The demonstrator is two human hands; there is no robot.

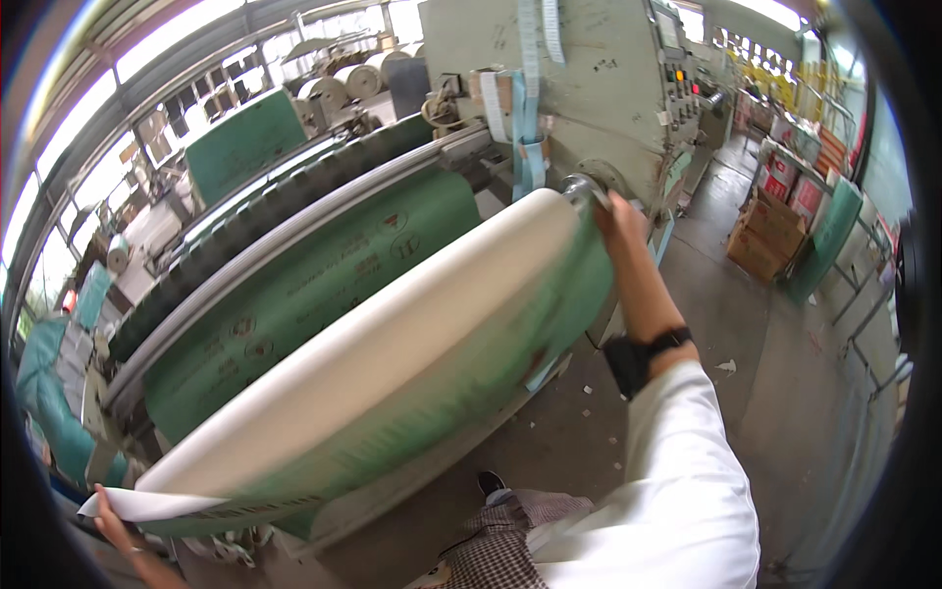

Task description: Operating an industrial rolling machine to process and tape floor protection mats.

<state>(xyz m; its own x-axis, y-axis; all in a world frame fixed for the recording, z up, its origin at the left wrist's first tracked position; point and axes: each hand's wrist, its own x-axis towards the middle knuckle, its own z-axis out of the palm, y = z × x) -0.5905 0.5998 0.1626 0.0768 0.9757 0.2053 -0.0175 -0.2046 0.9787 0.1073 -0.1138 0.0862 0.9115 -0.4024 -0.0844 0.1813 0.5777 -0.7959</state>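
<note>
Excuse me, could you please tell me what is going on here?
A person is handling a wide green-and-white sheet beside a large machine. The left hand holds its white edge at one end; the right hand is at the opposite end, where blur hides the exact grip. Behind it, printed green material lies on the machine.

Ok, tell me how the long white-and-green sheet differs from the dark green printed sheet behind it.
The long white-and-green sheet shows a broad white band; the dark green printed sheet shows none. The long one stretches between the left hand and right hand; neither hand touches the dark one. Both have green surfaces.
</note>
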